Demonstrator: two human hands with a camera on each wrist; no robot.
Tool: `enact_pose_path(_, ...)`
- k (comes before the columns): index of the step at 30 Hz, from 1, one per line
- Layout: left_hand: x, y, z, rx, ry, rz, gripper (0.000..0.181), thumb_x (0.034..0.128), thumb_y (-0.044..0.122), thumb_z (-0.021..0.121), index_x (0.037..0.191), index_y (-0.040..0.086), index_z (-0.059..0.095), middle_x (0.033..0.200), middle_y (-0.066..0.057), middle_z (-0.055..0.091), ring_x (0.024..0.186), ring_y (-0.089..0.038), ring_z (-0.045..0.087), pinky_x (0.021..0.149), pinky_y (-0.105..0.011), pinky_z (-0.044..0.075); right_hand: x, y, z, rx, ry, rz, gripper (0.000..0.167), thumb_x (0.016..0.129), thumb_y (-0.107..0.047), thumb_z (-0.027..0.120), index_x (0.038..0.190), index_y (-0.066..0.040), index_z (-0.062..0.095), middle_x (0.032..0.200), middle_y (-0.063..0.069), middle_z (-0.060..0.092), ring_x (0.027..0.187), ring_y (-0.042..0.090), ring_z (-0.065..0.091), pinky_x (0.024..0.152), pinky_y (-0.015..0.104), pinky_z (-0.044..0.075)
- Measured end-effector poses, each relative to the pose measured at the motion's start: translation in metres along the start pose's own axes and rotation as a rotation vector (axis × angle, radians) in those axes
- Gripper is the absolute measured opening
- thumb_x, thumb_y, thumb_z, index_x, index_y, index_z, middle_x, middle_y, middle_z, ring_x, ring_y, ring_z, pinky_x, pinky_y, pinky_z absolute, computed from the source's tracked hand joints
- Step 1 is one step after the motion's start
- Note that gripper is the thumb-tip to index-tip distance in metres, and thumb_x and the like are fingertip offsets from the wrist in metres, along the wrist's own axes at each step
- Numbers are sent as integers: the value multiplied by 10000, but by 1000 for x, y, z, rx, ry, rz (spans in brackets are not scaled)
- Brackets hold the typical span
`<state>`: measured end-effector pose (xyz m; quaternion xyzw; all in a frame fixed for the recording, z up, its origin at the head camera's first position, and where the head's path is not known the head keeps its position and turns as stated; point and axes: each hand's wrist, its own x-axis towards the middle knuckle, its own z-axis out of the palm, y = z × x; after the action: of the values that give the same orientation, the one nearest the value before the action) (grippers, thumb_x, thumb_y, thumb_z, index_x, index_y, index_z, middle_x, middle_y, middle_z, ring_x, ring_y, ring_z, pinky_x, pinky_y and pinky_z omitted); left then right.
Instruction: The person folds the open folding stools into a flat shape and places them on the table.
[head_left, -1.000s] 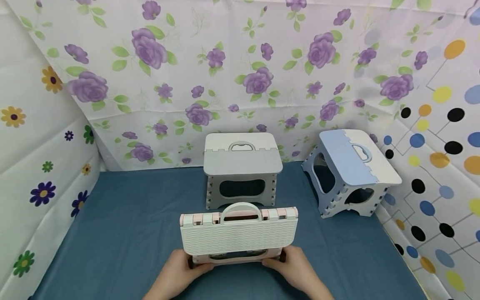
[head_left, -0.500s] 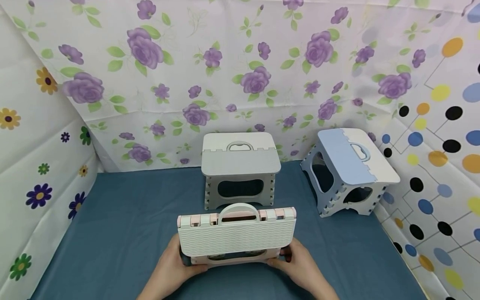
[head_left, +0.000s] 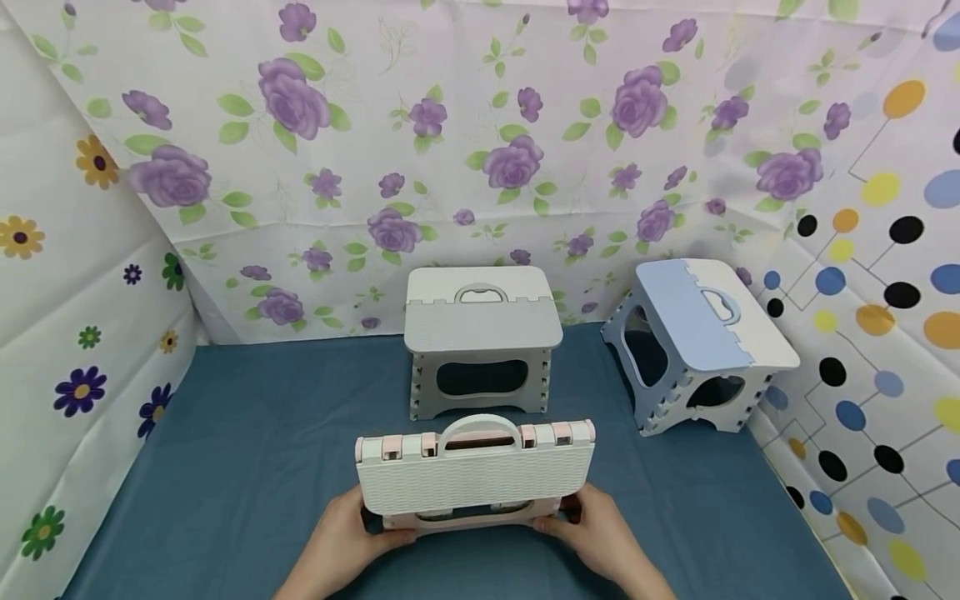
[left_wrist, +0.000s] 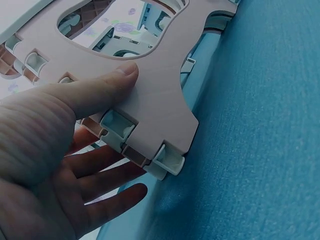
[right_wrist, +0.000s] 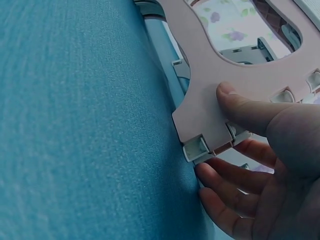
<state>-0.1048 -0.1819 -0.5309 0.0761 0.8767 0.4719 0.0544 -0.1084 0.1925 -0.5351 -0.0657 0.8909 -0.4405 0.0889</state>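
Note:
A white and pink folding stool (head_left: 474, 479), partly folded with its top panel sloping toward me, stands at the front middle in the head view. At its left end my left hand (head_left: 335, 537) grips the pink leg panel (left_wrist: 155, 85). That thumb lies on the panel's face, and the fingers reach behind its hinged edge. My right hand (head_left: 600, 533) holds the panel's other end in the same way, with the thumb (right_wrist: 245, 107) on the pink face. The stool's white handle (head_left: 480, 423) sticks up at the top. Its far side is hidden in the head view.
Behind it stands an unfolded grey and white stool (head_left: 483, 325). An unfolded blue and white stool (head_left: 697, 342) stands at the right, near the dotted cloth wall (head_left: 870, 275). A blue cloth (head_left: 247, 450) covers the table, and a flowered cloth (head_left: 337, 150) hangs at the back.
Both hands have shifted their hold slightly at the ends of the pink panel, with the left hand further up the side. The pink and white stool sits a little lower in view.

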Motion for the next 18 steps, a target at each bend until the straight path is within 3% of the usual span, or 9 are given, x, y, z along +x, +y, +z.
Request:
enact_pose_path(8,-2,-1,1,17,-12,6,587,742,419,990,1248,332,705,1143,171,740,1043,-60,706,903,-345,573,-3,0,2,9,5,16,461,886,-391,890,1243,-175,694,1106,-3,735,899,151,665,724,336,526)
enact_pose_path(18,-1,1,0,-57,-52,22,566,789,347,969,1276,234,704,1179,36,754,957,-76,724,756,-295,587,-2,1,4,42,8,-21,420,919,-345,865,1271,-170,717,1124,3,748,922,135,688,746,316,562)
